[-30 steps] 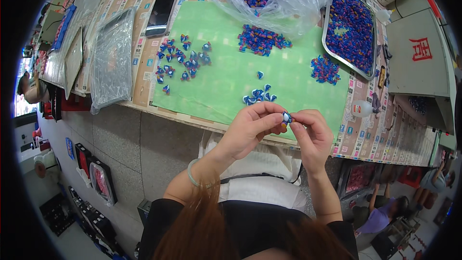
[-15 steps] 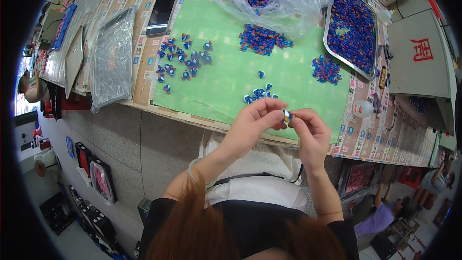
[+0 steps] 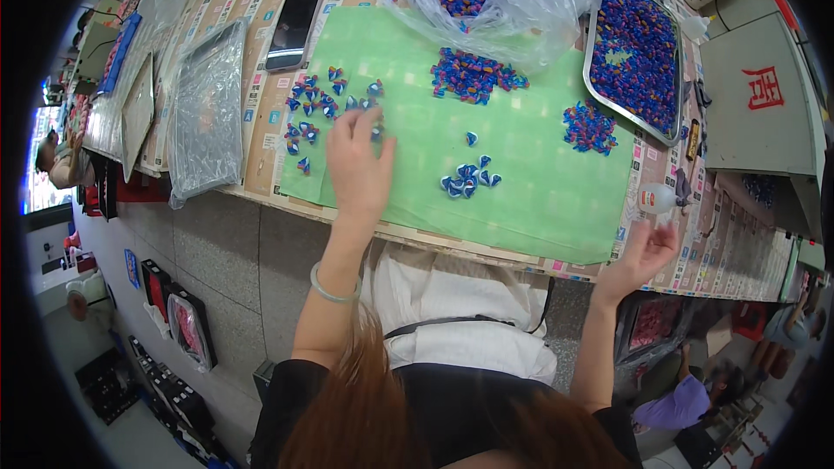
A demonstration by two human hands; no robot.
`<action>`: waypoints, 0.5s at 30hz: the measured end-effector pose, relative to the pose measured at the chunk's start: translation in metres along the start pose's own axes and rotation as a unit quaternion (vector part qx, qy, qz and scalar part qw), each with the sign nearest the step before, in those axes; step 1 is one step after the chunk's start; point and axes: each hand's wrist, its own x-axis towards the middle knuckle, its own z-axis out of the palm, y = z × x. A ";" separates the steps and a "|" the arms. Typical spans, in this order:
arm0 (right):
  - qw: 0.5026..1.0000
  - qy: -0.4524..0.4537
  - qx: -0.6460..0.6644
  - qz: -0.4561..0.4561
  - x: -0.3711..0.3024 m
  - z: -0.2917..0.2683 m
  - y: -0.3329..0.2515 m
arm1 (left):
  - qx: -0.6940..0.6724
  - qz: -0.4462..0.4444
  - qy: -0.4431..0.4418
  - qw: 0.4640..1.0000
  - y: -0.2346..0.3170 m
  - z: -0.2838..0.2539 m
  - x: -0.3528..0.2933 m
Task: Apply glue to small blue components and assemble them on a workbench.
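My left hand (image 3: 359, 165) reaches over the left part of a green mat (image 3: 408, 182), its fingers apart above a loose group of small blue, white and red pieces (image 3: 304, 107). One such piece shows in the gap between thumb and forefinger; its contact with the fingers is unclear. My right hand (image 3: 643, 259) is at the table's front edge, fingers loosely spread with nothing in them, just below a small white bottle (image 3: 657, 198). Between the hands, a small cluster of blue and white pieces (image 3: 467, 180) lies on the mat, with a single piece (image 3: 471, 138) beyond it.
Blue, red and orange bits lie in a middle heap (image 3: 473, 76) and a smaller right heap (image 3: 589, 128). More fill a metal tray (image 3: 592, 78) and a clear plastic bag (image 3: 530, 26). A phone (image 3: 294, 29) and a plastic-wrapped tray (image 3: 207, 113) lie at left.
My hands have parted from the small piece they held together. The left has moved left and forward over the scattered group; the right has moved right toward the bottle and opened.
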 end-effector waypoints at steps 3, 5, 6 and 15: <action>0.999 0.043 -0.028 -0.012 0.024 -0.004 0.011 | -0.163 0.032 -0.068 0.984 0.018 0.014 -0.001; 0.999 0.035 -0.034 -0.009 0.039 -0.002 0.019 | -0.160 0.002 -0.116 0.980 0.040 0.027 -0.004; 0.999 -0.006 -0.026 0.028 0.043 -0.002 0.026 | -0.157 -0.028 -0.166 0.973 0.049 0.031 -0.005; 0.969 -0.060 0.184 0.154 0.040 0.005 -0.007 | -0.394 -0.135 -0.187 0.890 0.064 0.031 -0.009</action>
